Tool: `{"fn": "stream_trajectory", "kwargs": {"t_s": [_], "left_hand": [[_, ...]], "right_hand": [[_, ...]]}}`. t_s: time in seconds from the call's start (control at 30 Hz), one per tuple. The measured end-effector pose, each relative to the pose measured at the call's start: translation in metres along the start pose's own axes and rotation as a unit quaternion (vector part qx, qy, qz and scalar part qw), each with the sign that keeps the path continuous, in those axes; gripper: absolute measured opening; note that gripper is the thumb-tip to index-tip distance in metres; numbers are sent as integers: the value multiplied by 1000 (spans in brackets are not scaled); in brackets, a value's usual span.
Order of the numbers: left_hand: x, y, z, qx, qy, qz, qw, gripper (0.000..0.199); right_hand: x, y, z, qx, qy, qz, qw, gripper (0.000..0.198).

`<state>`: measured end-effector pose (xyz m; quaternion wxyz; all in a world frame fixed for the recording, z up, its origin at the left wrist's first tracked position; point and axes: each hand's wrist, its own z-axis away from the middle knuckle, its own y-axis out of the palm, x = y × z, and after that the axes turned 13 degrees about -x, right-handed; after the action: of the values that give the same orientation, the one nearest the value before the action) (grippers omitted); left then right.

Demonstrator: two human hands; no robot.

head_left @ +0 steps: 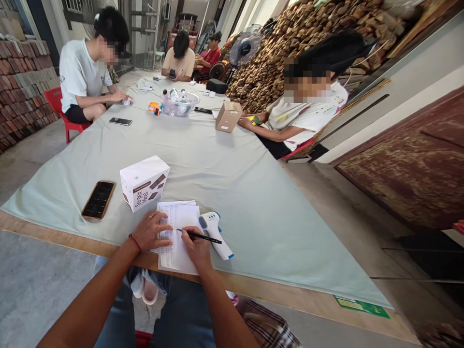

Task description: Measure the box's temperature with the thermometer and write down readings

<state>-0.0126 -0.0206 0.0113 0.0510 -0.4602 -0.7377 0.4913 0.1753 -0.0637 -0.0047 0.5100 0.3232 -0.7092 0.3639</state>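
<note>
Where our right grip (197, 249) closes: on a slim, straight black pen (203, 236), pinched near its lower end between thumb and fingers.
Pen tip: over the paper (184, 215), just beside our left fingers; we cannot tell whether it touches.
Our left grip (154, 233): loosely open, fingers spread on the paper with nothing grasped; a thin red cord (135, 242) circles the wrist.
Paper: thin, white, flat sheets in a slightly uneven stack, small handwriting down the left part, lying under both our grips at the near edge.
Thermometer (216, 231): smooth white plastic with blue trim, pistol-shaped, just right of the paper, the pen's back end crossing over its handle.
White box (145, 183): crisp, sharp-edged, printed in brown, standing just beyond our left grip.
Phone (98, 200): glossy dark slab, face up, left of the box.
Cloth (261, 212): pale green, softly creased, over the table (72, 242), whose bare wooden rim shows.
Far half: a clear plastic basin (180, 107) of bottles, a brown carton (227, 118), and people seated around us.
Beyond: rough heaped firewood (275, 58) and stacked red bricks (21, 92).
</note>
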Motion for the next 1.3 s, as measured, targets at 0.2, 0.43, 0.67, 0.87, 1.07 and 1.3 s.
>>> {"fn": "stream_trajectory", "kwargs": {"t_s": [0.2,0.43,0.67,0.87,1.07,1.3], "left_hand": [[0,0,0,2,-1,0,1000,40],[0,-1,0,6,-5,4,1000,40],[0,-1,-1,6,-6,1,1000,40],[-1,-1,-1,4,-6,3,1000,40],[-1,-1,-1,4,-7,5,1000,39],[-1,-1,-1,5,-9,5,1000,39]], "right_hand": [[-1,-1,0,1,0,4,1000,17],[-1,-1,0,-2,-4,3,1000,17],[0,-1,0,-10,-1,2,1000,17],[0,-1,1,-17,9,-3,1000,18],[0,-1,1,-10,10,0,1000,19],[0,-1,1,-8,1,2,1000,18]]}}
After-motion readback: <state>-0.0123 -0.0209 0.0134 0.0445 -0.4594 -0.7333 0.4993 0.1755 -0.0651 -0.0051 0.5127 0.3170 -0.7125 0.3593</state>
